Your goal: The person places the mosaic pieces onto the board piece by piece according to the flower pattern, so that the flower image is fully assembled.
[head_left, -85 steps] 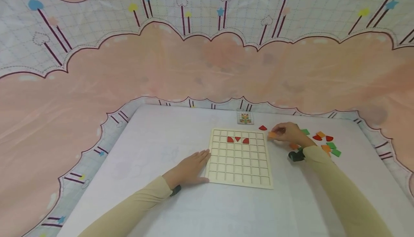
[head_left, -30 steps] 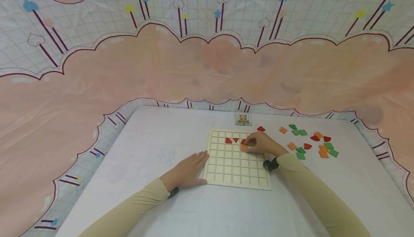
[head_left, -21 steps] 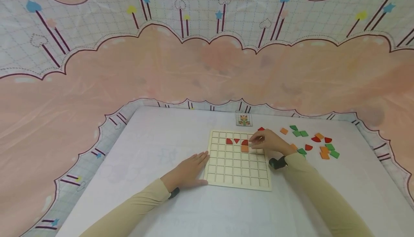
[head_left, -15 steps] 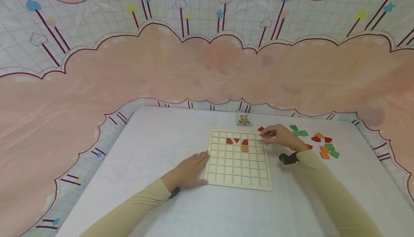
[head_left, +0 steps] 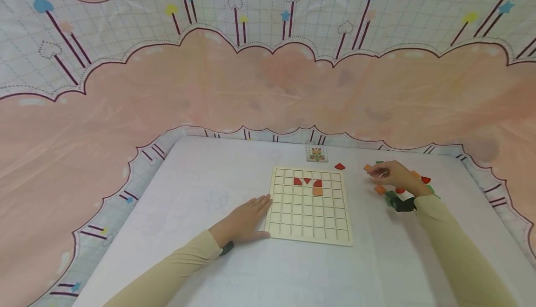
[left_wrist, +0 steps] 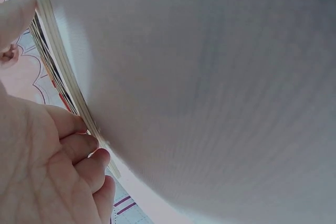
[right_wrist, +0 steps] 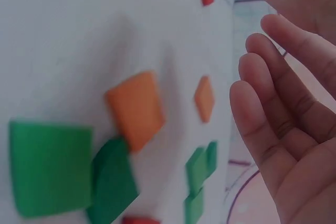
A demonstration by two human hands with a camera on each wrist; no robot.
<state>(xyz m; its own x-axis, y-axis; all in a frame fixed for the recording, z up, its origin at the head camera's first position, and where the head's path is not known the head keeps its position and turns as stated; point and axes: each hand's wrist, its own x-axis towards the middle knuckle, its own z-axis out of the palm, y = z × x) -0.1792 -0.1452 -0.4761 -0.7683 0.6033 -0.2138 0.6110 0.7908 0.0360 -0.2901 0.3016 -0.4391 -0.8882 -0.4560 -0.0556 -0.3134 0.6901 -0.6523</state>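
A wooden grid board [head_left: 309,218] lies on the white table. Its second row holds three red pieces [head_left: 307,181], and one orange square [head_left: 318,191] sits under the right one. My left hand [head_left: 261,204] rests flat on the table, fingers against the board's left edge [left_wrist: 63,61]. My right hand [head_left: 378,173] hovers over the loose pieces right of the board, fingers [right_wrist: 273,103] relaxed and holding nothing. Under it lie orange squares [head_left: 379,189] [right_wrist: 135,108] and green pieces [right_wrist: 50,166]. Another orange square [head_left: 367,168] lies just beyond its fingertips.
A small pattern card [head_left: 317,153] lies behind the board, and a lone red piece [head_left: 339,166] sits off the board's far right corner. More red, green and orange pieces [head_left: 426,180] are partly hidden by my right hand. A pink cloud-print cloth [head_left: 268,88] hangs behind the table.
My right hand carried an orange square to the board, left it under the right red piece, and moved back right over the loose pieces, holding nothing. The left hand stayed put.
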